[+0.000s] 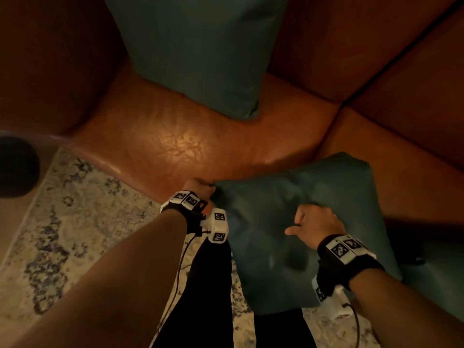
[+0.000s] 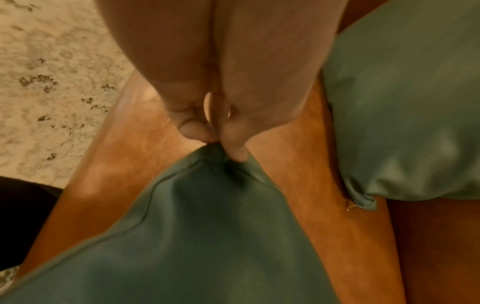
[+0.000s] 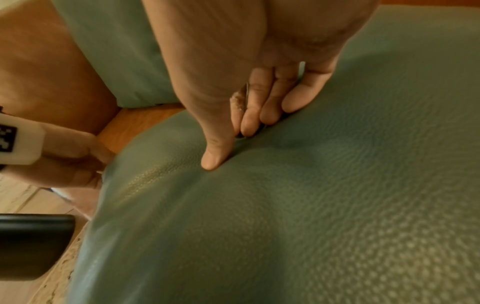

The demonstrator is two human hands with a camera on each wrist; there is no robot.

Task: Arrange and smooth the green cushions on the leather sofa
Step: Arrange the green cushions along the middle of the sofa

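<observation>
One green cushion (image 1: 198, 54) stands upright in the corner of the brown leather sofa (image 1: 175, 146). A second green cushion (image 1: 276, 259) hangs off the seat's front edge, tilted toward me. My left hand (image 1: 200, 188) pinches its upper left corner; the left wrist view shows thumb and fingers (image 2: 218, 142) closed on that corner of the cushion (image 2: 194, 246). My right hand (image 1: 313, 222) presses down on the cushion's face. In the right wrist view its thumb and fingertips (image 3: 233, 144) dent the grained surface (image 3: 311, 205).
A patterned pale rug (image 1: 62, 209) lies in front of the sofa. A dark round object (image 1: 15, 167) sits at the left edge. Another green surface (image 1: 431, 285) shows low on the right, partly behind the held cushion. My black trouser legs (image 1: 206, 297) are below.
</observation>
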